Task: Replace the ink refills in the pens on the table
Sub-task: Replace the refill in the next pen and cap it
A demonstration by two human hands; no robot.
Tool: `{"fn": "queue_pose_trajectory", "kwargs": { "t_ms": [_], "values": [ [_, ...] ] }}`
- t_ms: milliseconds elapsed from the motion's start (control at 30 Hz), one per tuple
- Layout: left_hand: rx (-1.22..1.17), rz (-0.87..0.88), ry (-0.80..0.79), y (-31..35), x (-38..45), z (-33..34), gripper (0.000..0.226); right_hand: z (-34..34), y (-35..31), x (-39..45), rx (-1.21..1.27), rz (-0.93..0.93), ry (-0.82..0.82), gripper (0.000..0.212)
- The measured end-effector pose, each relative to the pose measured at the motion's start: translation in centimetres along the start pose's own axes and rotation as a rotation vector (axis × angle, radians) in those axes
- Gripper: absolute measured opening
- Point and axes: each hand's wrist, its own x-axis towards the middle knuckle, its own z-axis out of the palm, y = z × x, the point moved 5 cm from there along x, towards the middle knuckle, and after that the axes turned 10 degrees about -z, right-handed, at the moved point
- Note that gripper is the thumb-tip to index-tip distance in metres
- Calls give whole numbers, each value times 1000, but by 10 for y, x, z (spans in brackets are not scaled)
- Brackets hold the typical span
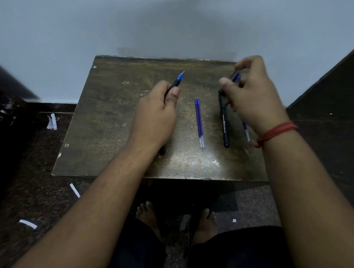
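My left hand [154, 115] grips a black pen [176, 81] over the left half of the brown table [112, 119], its blue tip pointing away from me. My right hand [251, 96] is blurred. Its curled fingers pinch a dark pen part [235, 76] with some blue in it; what it is cannot be made out. Just below its thumb a black pen with white lettering [224, 123] lies on the table. Two blue refills [199, 122] lie side by side between my hands. The end of another refill [246, 132] shows under my right wrist.
The table stands against a pale wall [176, 23]. Dark furniture [334, 99] rises at the right and a dark object [9, 84] at the left. White paper scraps [52, 121] lie on the dark floor. My bare feet [149, 215] are under the table's near edge.
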Motion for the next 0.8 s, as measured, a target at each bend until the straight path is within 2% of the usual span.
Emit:
{"fn": "queue_pose_trajectory", "kwargs": {
  "t_ms": [33,100,233,500,733,800],
  "values": [
    [5,-4,3,-1,0,1,28,5,-4,-2,-165,-18,-63,41],
    [9,-12,11,-3,0,0,28,15,-14,-3,-371,-57,-162,40],
    [9,-47,8,-6,0,-2,26,34,-18,-7,-606,-117,-225,19],
    [3,-43,-3,-6,0,0,25,43,-10,-6,-725,-107,-279,12],
    [40,-27,-33,-4,-1,3,25,36,-8,-6,-734,-56,-262,15],
    [54,-17,-42,-4,-1,3,24,30,-10,-5,-710,-82,-197,15]
  ]
}}
